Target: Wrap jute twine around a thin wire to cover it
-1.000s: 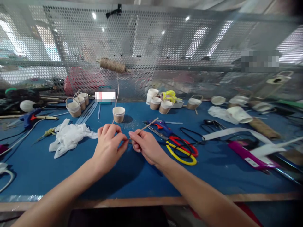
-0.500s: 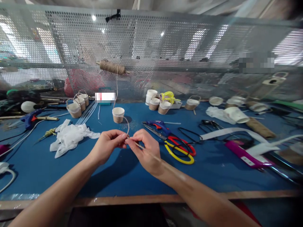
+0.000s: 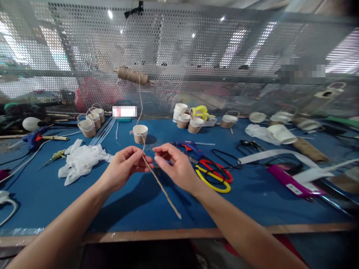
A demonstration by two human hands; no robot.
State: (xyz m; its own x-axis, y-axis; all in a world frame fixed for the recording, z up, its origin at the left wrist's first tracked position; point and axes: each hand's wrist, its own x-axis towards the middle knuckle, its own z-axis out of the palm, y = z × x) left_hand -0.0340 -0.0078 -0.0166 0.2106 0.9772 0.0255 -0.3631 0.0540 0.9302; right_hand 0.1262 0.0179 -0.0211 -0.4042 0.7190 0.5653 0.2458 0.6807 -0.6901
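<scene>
Between thumb and fingers, my left hand (image 3: 127, 164) pinches a length of twine (image 3: 161, 186), whose end slants down to the right over the table. Just to the right, my right hand (image 3: 175, 164) has its thumb and fingers apart, with nothing between them. Behind the hands stands a small paper bucket (image 3: 140, 134), white above and brown below. Twine runs from the pinch past this bucket and up to the spool of twine (image 3: 132, 76) hanging on the perforated metal panel.
Scissors (image 3: 214, 175) with red and yellow handles lie right of my hands, beside a blue glue gun (image 3: 186, 145). Crumpled white fabric (image 3: 81, 160) is on the left. Several small buckets (image 3: 87, 128) line the back. A purple power strip (image 3: 293, 181) sits far right.
My right hand has let go of the twine and opened, moving slightly right. The twine's free end now hangs lower in front. My left hand still pinches it.
</scene>
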